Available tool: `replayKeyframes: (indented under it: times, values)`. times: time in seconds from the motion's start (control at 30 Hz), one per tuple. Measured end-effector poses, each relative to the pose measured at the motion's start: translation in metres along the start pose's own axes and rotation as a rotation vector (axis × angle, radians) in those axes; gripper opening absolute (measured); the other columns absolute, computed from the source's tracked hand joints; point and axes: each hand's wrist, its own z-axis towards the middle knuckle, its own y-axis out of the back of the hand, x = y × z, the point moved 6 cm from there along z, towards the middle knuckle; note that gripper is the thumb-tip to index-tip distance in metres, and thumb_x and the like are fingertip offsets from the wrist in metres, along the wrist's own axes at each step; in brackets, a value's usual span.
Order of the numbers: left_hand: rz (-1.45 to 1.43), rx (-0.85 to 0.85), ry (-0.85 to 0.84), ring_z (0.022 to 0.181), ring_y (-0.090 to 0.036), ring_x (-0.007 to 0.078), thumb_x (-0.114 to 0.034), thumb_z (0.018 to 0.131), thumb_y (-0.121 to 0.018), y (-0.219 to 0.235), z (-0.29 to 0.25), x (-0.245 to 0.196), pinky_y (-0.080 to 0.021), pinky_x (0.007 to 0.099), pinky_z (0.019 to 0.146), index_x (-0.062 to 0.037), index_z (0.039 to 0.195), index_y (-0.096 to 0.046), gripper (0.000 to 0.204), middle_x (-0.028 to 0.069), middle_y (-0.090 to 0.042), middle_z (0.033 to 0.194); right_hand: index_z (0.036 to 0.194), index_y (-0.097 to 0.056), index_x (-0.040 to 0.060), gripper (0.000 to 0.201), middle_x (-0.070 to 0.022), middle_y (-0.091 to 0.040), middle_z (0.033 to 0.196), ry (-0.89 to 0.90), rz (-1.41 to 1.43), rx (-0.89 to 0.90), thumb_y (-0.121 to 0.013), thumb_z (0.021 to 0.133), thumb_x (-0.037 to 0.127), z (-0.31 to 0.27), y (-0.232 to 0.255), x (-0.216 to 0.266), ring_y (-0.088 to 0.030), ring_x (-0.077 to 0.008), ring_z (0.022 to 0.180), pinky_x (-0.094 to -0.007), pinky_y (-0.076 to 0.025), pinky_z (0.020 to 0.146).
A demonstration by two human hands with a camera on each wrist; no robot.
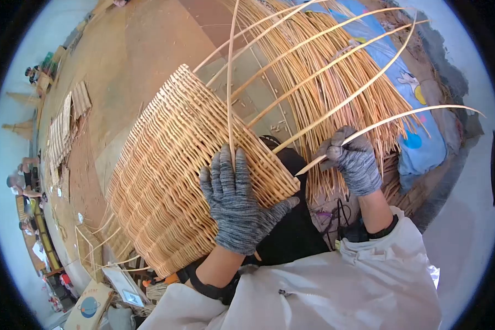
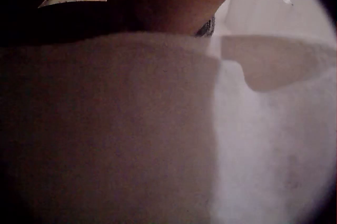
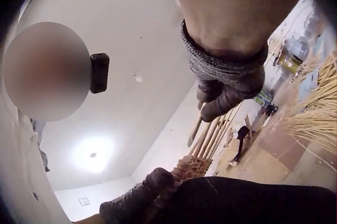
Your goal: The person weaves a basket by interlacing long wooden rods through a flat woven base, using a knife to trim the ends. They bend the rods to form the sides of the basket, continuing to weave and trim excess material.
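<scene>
L hand (image 1: 236,203) lies flat, fingers straight, on the weave (image 1: 170,181), propped over the lap (image 1: 294,234), apparently to steady it; R hand (image 1: 355,159) pinches a rod (image 1: 393,118) nr its cut end, presumably for control, tip just beside the weave's corner.

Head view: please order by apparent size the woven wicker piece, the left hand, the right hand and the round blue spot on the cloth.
1. Woven wicker piece
2. Left hand
3. Right hand, its fingers curled
4. Round blue spot
</scene>
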Motion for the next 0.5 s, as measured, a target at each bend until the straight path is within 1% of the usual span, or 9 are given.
replayKeyframes:
  times: [0.03, 0.07, 0.13, 0.17, 0.27, 0.3, 0.4, 0.43, 0.5]
  values:
    - [-0.001, -0.001, 0.014, 0.130, -0.028, 0.0378, -0.067, 0.056, -0.071, -0.002, 0.001, 0.001, -0.010, 0.0529, 0.108, -0.0008, 0.136, -0.030, 0.112, 0.0236, -0.031, 0.138, 0.082, -0.054, 0.0067, 0.019, -0.0085, -0.061, 0.079, -0.022, -0.083, -0.086, -0.071, 0.075, 0.003, 0.000, -0.003, 0.000, -0.064, -0.0242, 0.078, -0.0325, -0.058, 0.064]
    - [-0.003, -0.003, 0.025, 0.130, -0.028, 0.0363, -0.068, 0.058, -0.069, -0.003, 0.001, 0.002, -0.008, 0.0523, 0.109, -0.0006, 0.136, -0.032, 0.109, 0.0233, -0.031, 0.138, 0.082, -0.054, 0.0065, 0.019, -0.0085, -0.062, 0.078, -0.027, -0.084, -0.057, -0.072, 0.075, 0.004, 0.003, -0.006, 0.001, -0.065, -0.0244, 0.077, -0.0322, -0.058, 0.064]
    - [-0.003, -0.018, 0.015, 0.129, -0.030, 0.0357, -0.067, 0.060, -0.068, -0.001, 0.003, 0.000, -0.010, 0.0518, 0.109, -0.0023, 0.135, -0.035, 0.104, 0.0230, -0.032, 0.137, 0.082, -0.055, 0.0060, 0.019, -0.0086, -0.062, 0.077, -0.030, -0.088, 0.000, -0.073, 0.074, 0.005, 0.007, -0.010, 0.003, -0.065, -0.0247, 0.076, -0.0317, -0.057, 0.062]
    - [0.006, -0.021, 0.013, 0.129, -0.031, 0.0356, -0.067, 0.060, -0.068, -0.001, 0.003, -0.002, -0.010, 0.0517, 0.109, -0.0028, 0.134, -0.035, 0.103, 0.0229, -0.033, 0.137, 0.083, -0.057, 0.0050, 0.017, -0.0123, -0.064, 0.080, 0.001, -0.074, -0.001, -0.073, 0.075, 0.006, 0.008, -0.011, 0.005, -0.066, -0.0248, 0.076, -0.0305, -0.057, 0.059]
    - [0.014, -0.017, 0.031, 0.128, -0.032, 0.0355, -0.066, 0.061, -0.067, 0.000, 0.004, -0.004, -0.010, 0.0523, 0.109, -0.0042, 0.133, -0.037, 0.100, 0.0227, -0.035, 0.136, 0.082, -0.058, 0.0040, 0.016, -0.0157, -0.065, 0.080, -0.090, -0.079, 0.243, -0.072, 0.075, 0.008, 0.023, -0.018, 0.003, -0.066, -0.0255, 0.075, -0.0304, -0.056, 0.056]
    - [0.007, -0.023, 0.039, 0.128, -0.032, 0.0358, -0.066, 0.061, -0.067, 0.001, 0.005, -0.005, -0.010, 0.0527, 0.108, -0.0043, 0.133, -0.038, 0.100, 0.0226, -0.035, 0.136, 0.080, -0.058, 0.0026, 0.016, -0.0172, -0.065, 0.080, -0.158, -0.121, 0.211, -0.073, 0.075, 0.007, 0.025, -0.017, 0.004, -0.067, -0.0260, 0.075, -0.0307, -0.056, 0.056]
    - [0.006, -0.051, 0.054, 0.129, -0.031, 0.0369, -0.065, 0.061, -0.067, -0.002, 0.006, -0.004, -0.010, 0.0542, 0.108, -0.0044, 0.133, -0.038, 0.098, 0.0223, -0.036, 0.135, 0.080, -0.057, 0.0024, 0.017, -0.0172, -0.065, 0.079, -0.062, -0.031, 0.290, -0.073, 0.074, 0.006, 0.026, -0.017, -0.007, -0.067, -0.0266, 0.075, -0.0310, -0.057, 0.056]
    - [0.011, -0.060, 0.054, 0.129, -0.031, 0.0373, -0.065, 0.061, -0.067, -0.005, 0.006, -0.005, -0.011, 0.0547, 0.108, -0.0045, 0.133, -0.039, 0.098, 0.0222, -0.036, 0.135, 0.083, -0.056, 0.0033, 0.018, -0.0168, -0.065, 0.079, -0.071, -0.102, 0.222, -0.072, 0.075, 0.005, 0.023, -0.016, -0.011, -0.067, -0.0270, 0.075, -0.0312, -0.057, 0.057]
    - [0.046, -0.050, 0.062, 0.128, -0.031, 0.0394, -0.062, 0.058, -0.071, -0.011, 0.006, -0.005, -0.014, 0.0545, 0.108, -0.0051, 0.133, -0.037, 0.101, 0.0243, -0.035, 0.136, 0.086, -0.056, 0.0039, 0.019, -0.0165, -0.065, 0.081, -0.144, -0.033, 0.109, -0.071, 0.074, 0.004, 0.019, -0.017, -0.024, -0.067, -0.0280, 0.076, -0.0316, -0.057, 0.057]
